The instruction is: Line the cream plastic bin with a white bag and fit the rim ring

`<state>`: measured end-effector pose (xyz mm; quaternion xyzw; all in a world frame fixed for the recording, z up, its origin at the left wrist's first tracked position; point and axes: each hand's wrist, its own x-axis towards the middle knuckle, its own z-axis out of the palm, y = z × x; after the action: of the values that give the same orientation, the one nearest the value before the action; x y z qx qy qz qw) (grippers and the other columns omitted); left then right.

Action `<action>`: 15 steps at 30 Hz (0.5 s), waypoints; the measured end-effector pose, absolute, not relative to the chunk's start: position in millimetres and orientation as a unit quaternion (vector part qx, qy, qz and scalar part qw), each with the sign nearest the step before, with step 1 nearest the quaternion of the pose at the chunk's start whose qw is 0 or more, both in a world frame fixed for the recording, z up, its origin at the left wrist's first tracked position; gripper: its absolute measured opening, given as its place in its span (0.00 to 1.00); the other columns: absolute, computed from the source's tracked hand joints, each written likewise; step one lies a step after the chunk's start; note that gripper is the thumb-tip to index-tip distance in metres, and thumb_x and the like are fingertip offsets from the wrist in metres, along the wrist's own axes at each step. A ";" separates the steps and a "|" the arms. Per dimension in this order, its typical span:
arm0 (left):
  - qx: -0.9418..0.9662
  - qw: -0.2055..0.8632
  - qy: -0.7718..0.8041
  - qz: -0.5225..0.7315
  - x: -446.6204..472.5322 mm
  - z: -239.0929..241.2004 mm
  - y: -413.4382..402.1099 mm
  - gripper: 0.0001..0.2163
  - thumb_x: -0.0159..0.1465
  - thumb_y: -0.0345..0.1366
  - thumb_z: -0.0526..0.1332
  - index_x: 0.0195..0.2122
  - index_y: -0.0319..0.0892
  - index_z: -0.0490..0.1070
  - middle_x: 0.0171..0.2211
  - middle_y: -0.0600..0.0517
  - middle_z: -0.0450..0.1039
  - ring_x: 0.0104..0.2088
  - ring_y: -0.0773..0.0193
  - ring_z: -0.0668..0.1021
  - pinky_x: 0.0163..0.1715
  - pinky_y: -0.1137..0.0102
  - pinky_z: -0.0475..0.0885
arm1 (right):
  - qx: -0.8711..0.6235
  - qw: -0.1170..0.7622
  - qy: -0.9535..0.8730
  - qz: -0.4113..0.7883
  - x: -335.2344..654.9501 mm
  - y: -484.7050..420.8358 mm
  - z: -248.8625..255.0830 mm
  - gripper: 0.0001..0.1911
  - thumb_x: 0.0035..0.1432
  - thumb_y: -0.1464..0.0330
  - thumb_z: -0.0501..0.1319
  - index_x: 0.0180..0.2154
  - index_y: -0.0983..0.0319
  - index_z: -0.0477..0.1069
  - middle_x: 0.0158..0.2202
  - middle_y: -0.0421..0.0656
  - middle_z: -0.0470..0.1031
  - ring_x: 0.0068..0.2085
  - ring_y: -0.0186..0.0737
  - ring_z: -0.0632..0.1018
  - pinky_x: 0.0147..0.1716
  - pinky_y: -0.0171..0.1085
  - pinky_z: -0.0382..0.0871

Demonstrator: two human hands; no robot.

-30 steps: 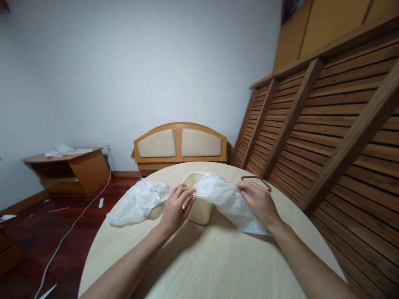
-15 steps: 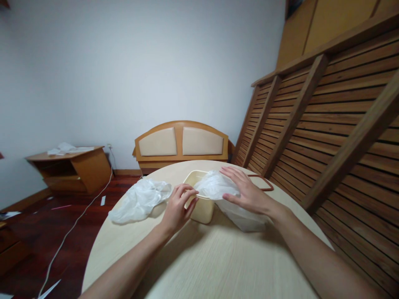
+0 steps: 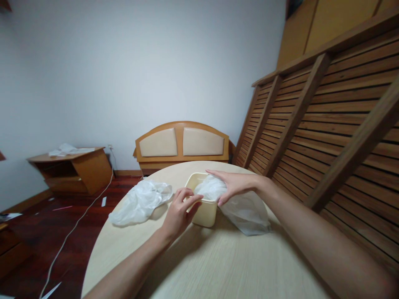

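A cream plastic bin [image 3: 204,216] stands upright on the round pale wooden table [image 3: 230,261]. My left hand [image 3: 181,207] is closed at its near left rim, fingers bent over the edge. Inside the mouth bulges a bunched translucent white plastic bag [image 3: 212,187], and a loose part of it [image 3: 247,214] spills over the right side onto the tabletop. My right hand [image 3: 233,182] curves round the bunched part, with the thumb by the near rim and the fingers towards the far side. Its palm is hidden from view.
Another crumpled white plastic bag [image 3: 141,201] lies on the table's left. Beyond are a padded headboard [image 3: 179,141], a low wooden cabinet [image 3: 93,170] and a slatted wooden frame [image 3: 311,116] leaning on the right. A pale cable [image 3: 75,224] runs over the floor.
My right hand has moved left and turned, going from flat on the bag to curved round it at the bin. The bunched bag has shifted left into the bin. My right forearm now hides the brown loop behind.
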<state>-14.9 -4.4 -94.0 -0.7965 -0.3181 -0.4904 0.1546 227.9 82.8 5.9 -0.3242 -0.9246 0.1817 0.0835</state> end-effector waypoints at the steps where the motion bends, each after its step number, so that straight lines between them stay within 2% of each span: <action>1: -0.797 0.155 -0.318 -0.489 -15.1 -94.0 -4.3 0.10 0.68 0.29 0.61 0.50 0.45 0.73 0.40 0.48 0.70 0.45 0.59 0.73 0.44 0.63 0.75 | -0.320 0.079 -0.926 0.185 229.5 85.5 8.0 0.67 0.36 0.50 0.77 0.72 0.62 0.49 0.72 0.54 0.54 0.69 0.60 0.61 0.68 0.51 0.53; 4: -0.800 0.154 -0.315 -0.488 -15.1 -93.9 -4.2 0.11 0.68 0.29 0.62 0.50 0.45 0.73 0.39 0.48 0.70 0.44 0.60 0.72 0.43 0.64 0.74 | -0.321 0.080 -0.925 0.184 233.7 88.8 13.3 0.57 0.38 0.58 0.77 0.67 0.62 0.59 0.64 0.52 0.68 0.62 0.58 0.71 0.62 0.48 0.63; 7: -0.799 0.154 -0.315 -0.488 -14.6 -93.9 -5.1 0.12 0.68 0.29 0.62 0.51 0.46 0.73 0.39 0.49 0.70 0.43 0.60 0.72 0.42 0.64 0.74 | -0.318 0.089 -0.924 0.194 236.6 88.0 18.0 0.40 0.43 0.64 0.74 0.60 0.62 0.70 0.54 0.47 0.78 0.52 0.53 0.78 0.52 0.44 0.70; 11: -0.799 0.154 -0.315 -0.488 -14.3 -95.0 -6.1 0.13 0.68 0.29 0.62 0.52 0.47 0.73 0.39 0.49 0.70 0.43 0.61 0.72 0.42 0.64 0.74 | -0.333 0.100 -0.923 0.165 241.8 89.8 20.9 0.21 0.49 0.65 0.69 0.47 0.62 0.77 0.42 0.44 0.82 0.42 0.48 0.79 0.40 0.38 0.71; 15: -0.800 0.156 -0.311 -0.488 -14.4 -96.3 -5.3 0.13 0.68 0.29 0.62 0.53 0.47 0.72 0.39 0.49 0.70 0.43 0.61 0.72 0.42 0.64 0.75 | -0.372 0.112 -0.915 0.108 248.8 93.0 20.2 0.11 0.52 0.65 0.67 0.38 0.64 0.76 0.38 0.46 0.80 0.38 0.45 0.78 0.34 0.35 0.68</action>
<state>-14.4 -5.3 -96.3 -0.8003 -0.3106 -0.4885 0.1562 248.8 93.0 20.2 -0.3720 -0.9151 0.1083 0.1117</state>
